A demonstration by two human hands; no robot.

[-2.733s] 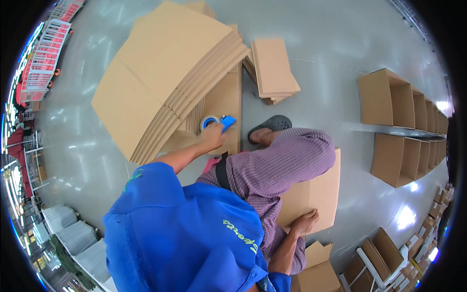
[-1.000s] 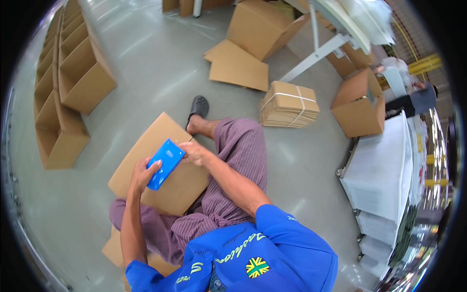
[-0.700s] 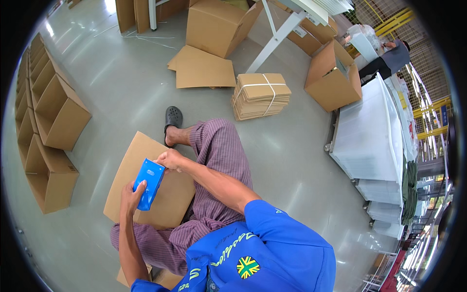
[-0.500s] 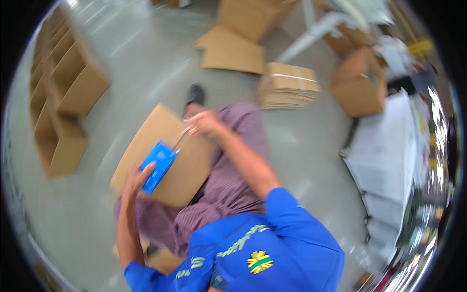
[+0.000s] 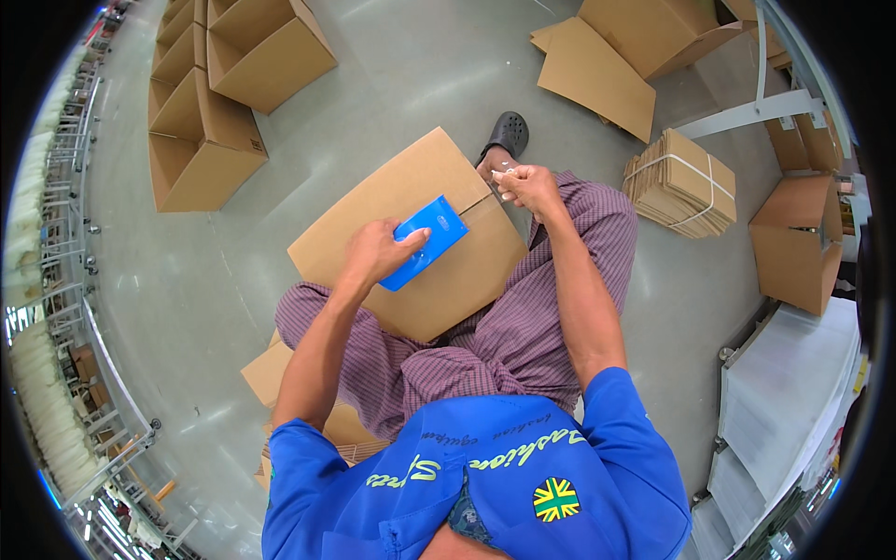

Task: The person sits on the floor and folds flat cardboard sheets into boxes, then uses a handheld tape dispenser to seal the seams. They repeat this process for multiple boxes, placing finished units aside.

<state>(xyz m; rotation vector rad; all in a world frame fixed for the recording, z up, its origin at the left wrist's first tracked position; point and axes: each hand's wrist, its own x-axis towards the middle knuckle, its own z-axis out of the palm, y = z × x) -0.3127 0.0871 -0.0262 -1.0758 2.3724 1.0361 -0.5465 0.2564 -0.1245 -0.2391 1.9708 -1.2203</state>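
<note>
On the flat brown cardboard box [image 5: 355, 219] across my lap, my left hand [image 5: 375, 250] is closed round a blue box-shaped packet [image 5: 431, 235], thumb on its upper face. The packet lies tilted, its far end pointing up and right. Right of it, above the carton's corner and near my foot, my right hand [image 5: 528, 189] pinches a small whitish bit [image 5: 505, 172] that I cannot make out clearly. A gap separates the two hands.
Open cardboard boxes [image 5: 210, 154] stand in rows at the far left. A strapped stack of folded cartons [image 5: 686, 187] sits to the right, under a white metal leg [image 5: 747, 114]. Cardboard sheets [image 5: 597, 79] lie beyond. White-covered carts [image 5: 793, 383] line the right edge.
My view has swung left, so the scene sits further right. The right hand has drawn away from the packet; a thin pale strip seen between them earlier no longer shows.
</note>
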